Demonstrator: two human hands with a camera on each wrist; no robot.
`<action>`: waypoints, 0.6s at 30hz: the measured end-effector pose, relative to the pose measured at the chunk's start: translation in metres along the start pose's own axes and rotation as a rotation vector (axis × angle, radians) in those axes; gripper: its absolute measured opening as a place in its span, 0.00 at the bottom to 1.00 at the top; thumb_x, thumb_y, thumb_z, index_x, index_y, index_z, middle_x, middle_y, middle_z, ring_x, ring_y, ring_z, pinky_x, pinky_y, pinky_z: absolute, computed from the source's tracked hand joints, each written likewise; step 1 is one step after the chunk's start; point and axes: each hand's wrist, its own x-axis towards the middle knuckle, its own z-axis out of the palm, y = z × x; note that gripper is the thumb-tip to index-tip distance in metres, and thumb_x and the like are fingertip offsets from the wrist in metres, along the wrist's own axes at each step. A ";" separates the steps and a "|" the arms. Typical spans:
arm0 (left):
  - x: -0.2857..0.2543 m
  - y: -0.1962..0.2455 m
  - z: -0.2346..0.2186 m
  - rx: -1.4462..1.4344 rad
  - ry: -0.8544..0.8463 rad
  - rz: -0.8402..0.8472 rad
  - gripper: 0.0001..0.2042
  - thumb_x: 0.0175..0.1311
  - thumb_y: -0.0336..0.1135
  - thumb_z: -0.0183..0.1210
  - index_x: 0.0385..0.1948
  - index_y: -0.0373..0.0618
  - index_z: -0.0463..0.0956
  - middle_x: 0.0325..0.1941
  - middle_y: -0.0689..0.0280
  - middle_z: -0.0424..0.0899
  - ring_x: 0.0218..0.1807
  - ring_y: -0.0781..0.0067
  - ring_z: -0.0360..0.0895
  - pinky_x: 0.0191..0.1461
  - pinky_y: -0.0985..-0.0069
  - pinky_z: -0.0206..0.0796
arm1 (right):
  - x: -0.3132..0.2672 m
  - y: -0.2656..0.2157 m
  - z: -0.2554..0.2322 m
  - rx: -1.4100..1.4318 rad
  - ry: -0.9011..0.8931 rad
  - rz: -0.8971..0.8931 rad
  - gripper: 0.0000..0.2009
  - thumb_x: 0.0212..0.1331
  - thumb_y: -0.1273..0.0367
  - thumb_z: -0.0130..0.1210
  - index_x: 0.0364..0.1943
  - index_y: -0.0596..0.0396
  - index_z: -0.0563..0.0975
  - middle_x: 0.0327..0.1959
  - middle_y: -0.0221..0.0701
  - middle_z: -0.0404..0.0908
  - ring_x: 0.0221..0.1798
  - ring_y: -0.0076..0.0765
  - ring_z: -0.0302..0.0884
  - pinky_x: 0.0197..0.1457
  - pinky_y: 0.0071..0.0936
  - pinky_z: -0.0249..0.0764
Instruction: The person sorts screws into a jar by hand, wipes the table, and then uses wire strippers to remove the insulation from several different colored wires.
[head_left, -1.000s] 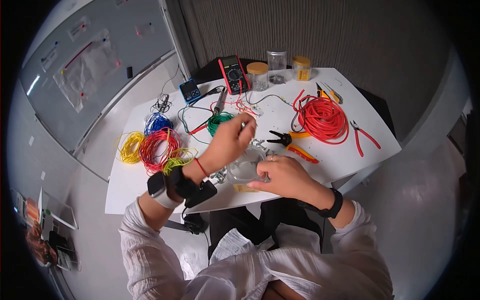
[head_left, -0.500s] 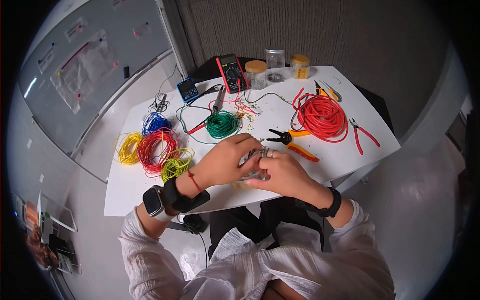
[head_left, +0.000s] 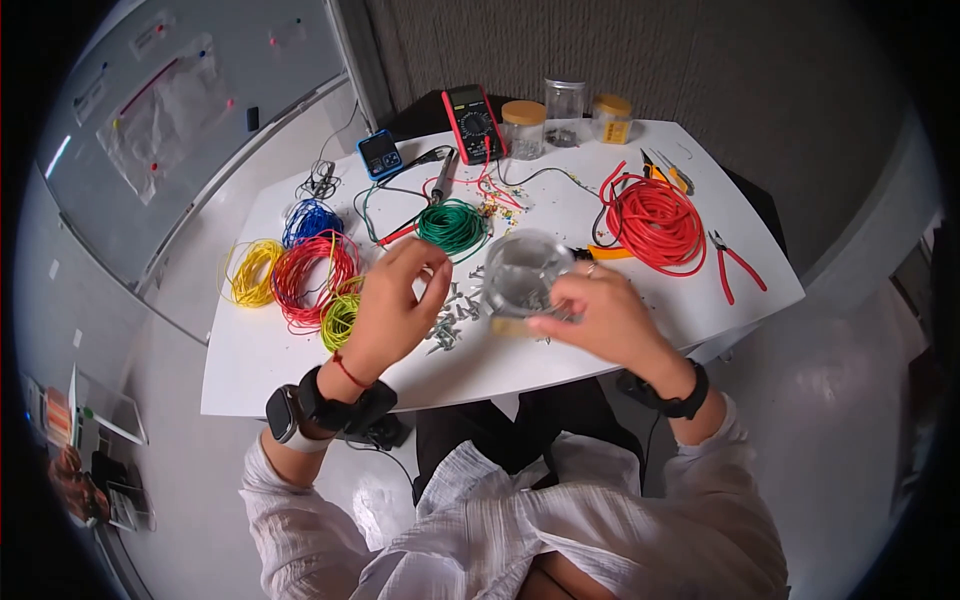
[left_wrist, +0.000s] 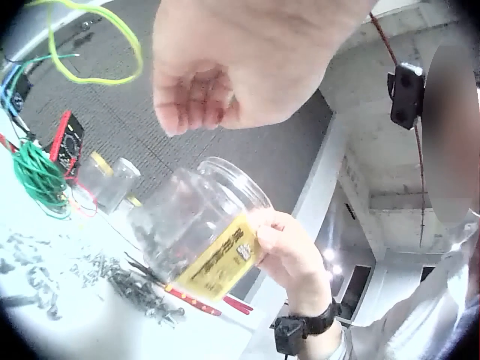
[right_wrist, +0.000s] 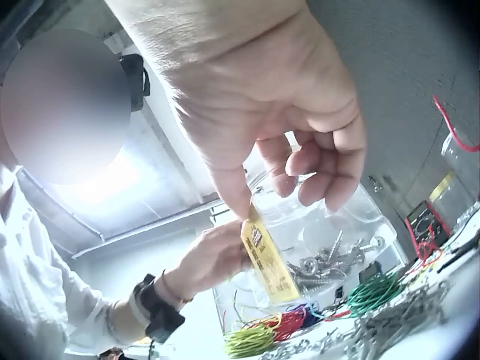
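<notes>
My right hand [head_left: 610, 315] grips the rim of a clear jar [head_left: 525, 270], raised and tilted over the table. The thumb lies by its yellow label [right_wrist: 270, 259], and screws [right_wrist: 330, 262] lie inside. To the jar's left my left hand [head_left: 395, 305] hangs apart from it, thumb and fingers loosely curled with a gap between them. In the left wrist view no object shows in the left hand [left_wrist: 240, 67]; part of its palm is hidden. Loose screws [head_left: 450, 320] lie on the table between the hands.
Behind are green wire [head_left: 452, 228], a multimeter [head_left: 474, 125] and lidded jars [head_left: 523, 130]. Red, blue and yellow coils [head_left: 253, 272] lie left. Red cable [head_left: 655, 225], orange-handled strippers [head_left: 610, 252] and red-handled pliers [head_left: 735, 268] lie right.
My left hand has come away from the jar's mouth and moved left. My right hand has raised and tilted the jar, moving it slightly back, and the screws beside it have come into view.
</notes>
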 end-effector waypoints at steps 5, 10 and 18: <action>-0.046 -0.017 0.029 0.133 -0.190 0.076 0.17 0.52 0.25 0.55 0.46 0.35 0.67 0.49 0.51 0.70 0.48 0.50 0.71 0.54 0.66 0.64 | 0.023 0.025 -0.040 -0.140 0.045 0.093 0.14 0.41 0.63 0.66 0.19 0.56 0.72 0.17 0.25 0.65 0.20 0.20 0.60 0.21 0.21 0.57; -0.069 0.009 0.042 0.143 -0.347 0.229 0.24 0.50 0.25 0.57 0.52 0.34 0.64 0.56 0.48 0.65 0.57 0.47 0.65 0.59 0.65 0.61 | 0.059 0.052 -0.041 -0.198 -0.010 0.315 0.21 0.43 0.53 0.63 0.19 0.60 0.74 0.14 0.38 0.71 0.21 0.33 0.71 0.26 0.31 0.66; -0.086 -0.026 0.039 0.502 -0.266 0.057 0.32 0.54 0.35 0.58 0.58 0.31 0.54 0.60 0.39 0.56 0.63 0.38 0.53 0.64 0.57 0.51 | 0.087 0.095 -0.021 -0.333 -0.007 0.286 0.20 0.43 0.55 0.61 0.18 0.61 0.75 0.20 0.44 0.75 0.28 0.48 0.75 0.33 0.38 0.69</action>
